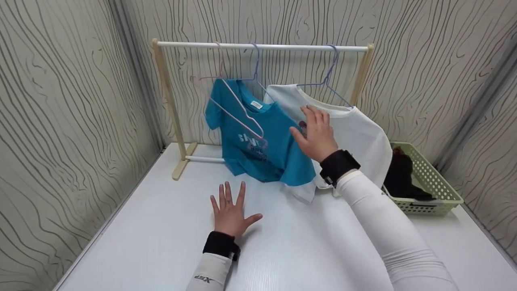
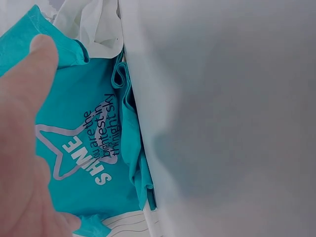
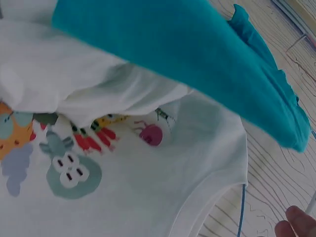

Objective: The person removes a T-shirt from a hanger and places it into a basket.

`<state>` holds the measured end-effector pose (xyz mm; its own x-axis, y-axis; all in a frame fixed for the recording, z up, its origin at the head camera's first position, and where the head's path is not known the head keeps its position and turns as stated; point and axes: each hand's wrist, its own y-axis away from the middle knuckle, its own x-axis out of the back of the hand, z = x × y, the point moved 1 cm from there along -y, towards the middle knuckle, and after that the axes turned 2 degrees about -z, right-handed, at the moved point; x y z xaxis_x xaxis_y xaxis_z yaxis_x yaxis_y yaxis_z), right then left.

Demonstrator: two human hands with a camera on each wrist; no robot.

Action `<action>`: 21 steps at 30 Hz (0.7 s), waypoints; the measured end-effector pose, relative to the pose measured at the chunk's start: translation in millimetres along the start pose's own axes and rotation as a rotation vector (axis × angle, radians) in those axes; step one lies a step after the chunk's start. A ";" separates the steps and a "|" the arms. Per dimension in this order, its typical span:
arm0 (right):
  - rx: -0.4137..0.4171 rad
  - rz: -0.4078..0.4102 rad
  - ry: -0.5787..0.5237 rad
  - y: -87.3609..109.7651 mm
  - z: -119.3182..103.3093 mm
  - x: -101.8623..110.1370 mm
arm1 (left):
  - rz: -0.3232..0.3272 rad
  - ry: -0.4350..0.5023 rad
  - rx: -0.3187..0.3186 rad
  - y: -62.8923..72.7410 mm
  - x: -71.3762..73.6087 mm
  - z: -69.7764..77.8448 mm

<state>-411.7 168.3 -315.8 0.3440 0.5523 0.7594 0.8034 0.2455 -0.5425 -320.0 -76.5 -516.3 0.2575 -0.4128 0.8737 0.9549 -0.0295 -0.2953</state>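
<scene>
A white T-shirt hangs from a blue hanger on the rail, partly behind a teal T-shirt. It looks light, soft and floppy; I would probably take it at the collar. My right hand lies flat against its chest, grip released. My left hand rests spread on the counter. A green basket sits right.
</scene>
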 end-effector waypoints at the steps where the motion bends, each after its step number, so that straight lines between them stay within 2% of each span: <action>1: -0.017 -0.023 -0.008 -2.0 -3.3 -3.4 | -0.002 0.002 0.002 0.5 0.2 0.2; 4: -0.075 -0.085 -0.045 -7.9 -12.1 -11.6 | -0.010 0.012 0.010 1.8 1.2 0.4; 8: -0.132 -0.128 -0.100 -16.3 -18.6 -18.1 | -0.010 0.015 0.010 1.4 2.7 0.4; 21: -0.255 -0.174 -0.219 -32.7 -18.1 -24.9 | -0.005 0.038 0.012 0.2 5.2 2.2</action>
<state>-437.7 132.2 -310.5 0.1022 0.6837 0.7225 0.9452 0.1596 -0.2847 -318.1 -76.6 -510.9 0.2473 -0.4471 0.8596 0.9579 -0.0209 -0.2864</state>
